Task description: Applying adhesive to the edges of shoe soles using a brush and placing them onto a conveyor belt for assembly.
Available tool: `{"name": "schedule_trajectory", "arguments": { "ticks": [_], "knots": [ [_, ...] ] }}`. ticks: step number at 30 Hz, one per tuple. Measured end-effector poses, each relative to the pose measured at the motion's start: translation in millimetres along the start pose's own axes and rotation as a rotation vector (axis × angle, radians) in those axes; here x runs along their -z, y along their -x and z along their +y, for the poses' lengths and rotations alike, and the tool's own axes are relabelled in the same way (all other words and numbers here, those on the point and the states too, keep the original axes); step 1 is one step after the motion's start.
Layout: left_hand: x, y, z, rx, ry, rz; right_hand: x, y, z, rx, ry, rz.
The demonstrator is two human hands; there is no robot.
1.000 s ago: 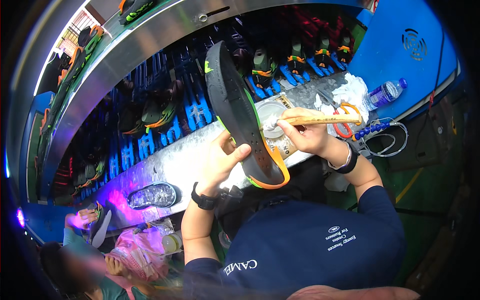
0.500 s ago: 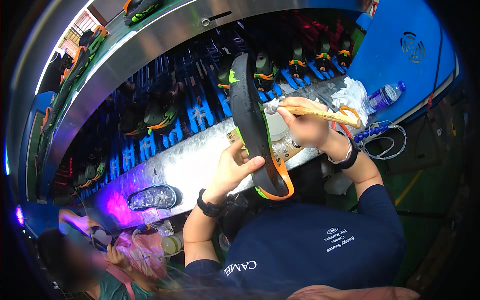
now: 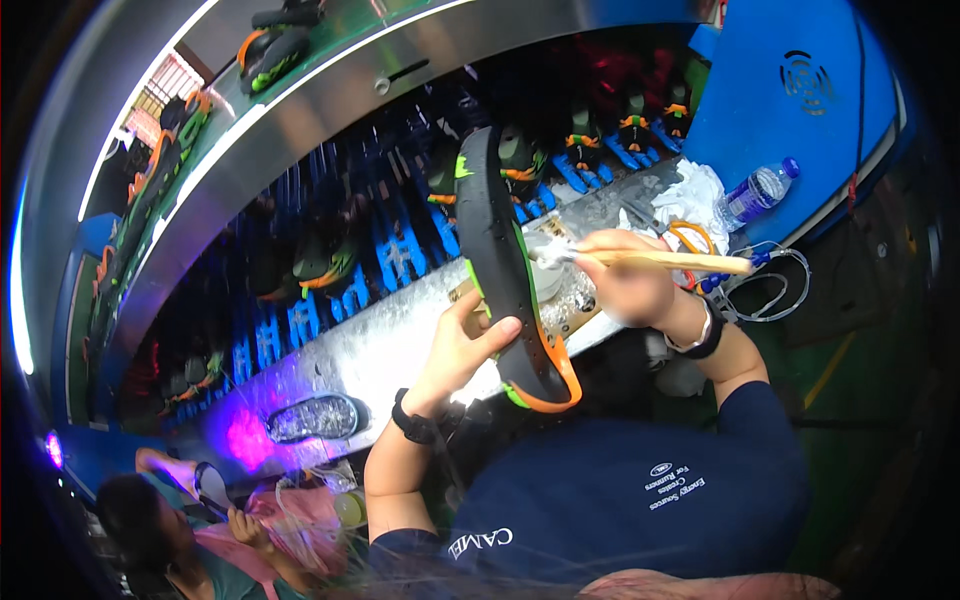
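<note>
Upright in front of me stands a long black shoe sole (image 3: 495,235) with green patches and an orange heel edge. My left hand (image 3: 462,348) is closed on its lower part, with the thumb across the face. My right hand (image 3: 632,288) grips a brush (image 3: 705,262) by its light wooden handle. The brush's whitish tip is at the sole's right edge; whether it touches cannot be made out. Behind the sole, partly hidden, a round pale container (image 3: 546,286) rests on the metal bench.
A metal bench (image 3: 345,365) carries a dark sole-shaped tray (image 3: 312,418), crumpled white paper (image 3: 695,197) and a plastic bottle (image 3: 762,192). Beyond it, shoes (image 3: 585,140) stand on blue racks (image 3: 402,255). A co-worker (image 3: 150,520) handles a shoe part at the lower left.
My right hand has moved slightly down and right, and the brush handle now lies more level. The left hand keeps its grip on the sole. The co-worker's hands have shifted.
</note>
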State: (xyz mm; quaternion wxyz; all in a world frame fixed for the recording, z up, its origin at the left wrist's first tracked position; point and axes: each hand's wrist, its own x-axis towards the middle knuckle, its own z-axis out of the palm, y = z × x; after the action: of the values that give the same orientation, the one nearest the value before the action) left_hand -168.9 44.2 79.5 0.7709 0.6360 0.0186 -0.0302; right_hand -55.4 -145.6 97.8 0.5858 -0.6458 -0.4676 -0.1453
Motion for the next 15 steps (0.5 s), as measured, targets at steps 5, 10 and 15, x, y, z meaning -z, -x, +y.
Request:
{"name": "schedule_trajectory", "arguments": {
  "ticks": [5, 10, 15],
  "knots": [
    [-22.1, -36.3, 57.0, 0.069, 0.172, 0.037, 82.8, 37.0, 4.6, -0.099, -0.121, 0.335],
    [-97.4, -133.3, 177.1, 0.345, 0.65, -0.357, 143.6, 80.2, -8.4, -0.217, -0.072, 0.642],
    [-68.1, -323.7, 259.8, 0.092, 0.327, -0.619, 142.1, 102.5, -29.3, -0.251, 0.027, 0.606]
  ]
}}
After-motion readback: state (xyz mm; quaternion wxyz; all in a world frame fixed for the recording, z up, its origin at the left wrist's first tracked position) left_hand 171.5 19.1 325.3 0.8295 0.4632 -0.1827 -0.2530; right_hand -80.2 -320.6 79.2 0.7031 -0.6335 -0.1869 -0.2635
